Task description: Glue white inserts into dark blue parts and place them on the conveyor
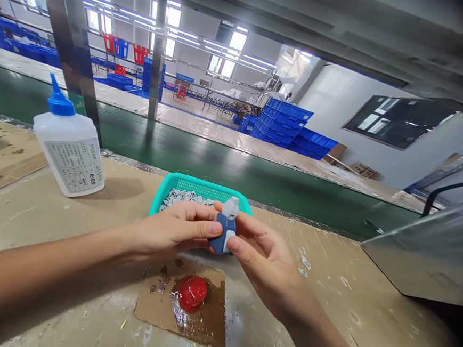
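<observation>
A blue-grey part [219, 238] with a pale side panel and a translucent whitish tip [231, 208] is held up between the 2 hands, just in front of a teal basket [158, 197]. The left hand [181, 227] pinches the part from its left side, thumb laid across its face. The right hand [271, 257] pinches it from the other side, thumb tip at the pale panel. Small grey pieces [185, 195] lie in a heap in the basket.

Nearer the person, a red lump [192, 293] sits on a square of cardboard [152, 310], with wet, shiny liquid around it. To the left, a white bottle [70, 153] with a blue nozzle stands upright on the table [119, 215]. To the right lie 2 small pale pieces [305, 266]. Beyond the table runs a green belt [225, 157], with stacked blue crates [279, 123] farther back.
</observation>
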`<state>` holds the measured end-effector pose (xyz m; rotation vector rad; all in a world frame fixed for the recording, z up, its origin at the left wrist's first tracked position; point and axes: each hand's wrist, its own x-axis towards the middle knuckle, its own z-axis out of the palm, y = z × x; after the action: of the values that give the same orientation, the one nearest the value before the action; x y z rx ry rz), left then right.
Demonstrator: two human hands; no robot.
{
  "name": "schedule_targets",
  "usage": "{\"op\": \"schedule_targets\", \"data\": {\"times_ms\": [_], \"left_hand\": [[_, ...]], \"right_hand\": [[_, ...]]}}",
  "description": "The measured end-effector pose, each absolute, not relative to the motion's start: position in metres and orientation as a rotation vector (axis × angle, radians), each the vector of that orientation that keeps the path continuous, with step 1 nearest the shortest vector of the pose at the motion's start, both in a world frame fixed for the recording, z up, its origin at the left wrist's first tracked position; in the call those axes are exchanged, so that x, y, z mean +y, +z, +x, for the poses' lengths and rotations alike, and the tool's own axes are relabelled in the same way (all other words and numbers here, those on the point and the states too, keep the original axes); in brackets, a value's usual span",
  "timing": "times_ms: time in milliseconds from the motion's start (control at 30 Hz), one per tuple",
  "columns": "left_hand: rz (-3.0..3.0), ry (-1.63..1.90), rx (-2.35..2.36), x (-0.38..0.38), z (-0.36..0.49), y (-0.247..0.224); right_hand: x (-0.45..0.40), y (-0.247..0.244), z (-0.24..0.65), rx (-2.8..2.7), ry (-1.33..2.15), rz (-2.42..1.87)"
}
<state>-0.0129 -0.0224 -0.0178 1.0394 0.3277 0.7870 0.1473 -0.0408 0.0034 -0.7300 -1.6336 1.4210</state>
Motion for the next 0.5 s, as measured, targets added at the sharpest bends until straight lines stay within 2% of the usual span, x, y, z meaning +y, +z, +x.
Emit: {"op": "schedule_targets", "data": {"times_ms": [100,267,400,500], "left_hand": [[1.202,0.803,0.323,-0.022,-0.016,-0.015],[1.385,0.867,0.319,-0.021,-0.016,-0.012],[1.033,0.798,0.232,-0.026,-0.009,-0.018],[0.785,0.634,0.101,-0.030,-0.008,-0.023]], "right_hand": [[-0.040,0.001,0.147,-1.626,1.509,-0.668],[-0.044,-0.005,0.147,-1.576,1.436,-0.688],[-0.046,-0.008,0.146,-1.518,1.377,-0.719],[-0.045,-0.007,0.147,-1.438,1.487,-0.656]]}}
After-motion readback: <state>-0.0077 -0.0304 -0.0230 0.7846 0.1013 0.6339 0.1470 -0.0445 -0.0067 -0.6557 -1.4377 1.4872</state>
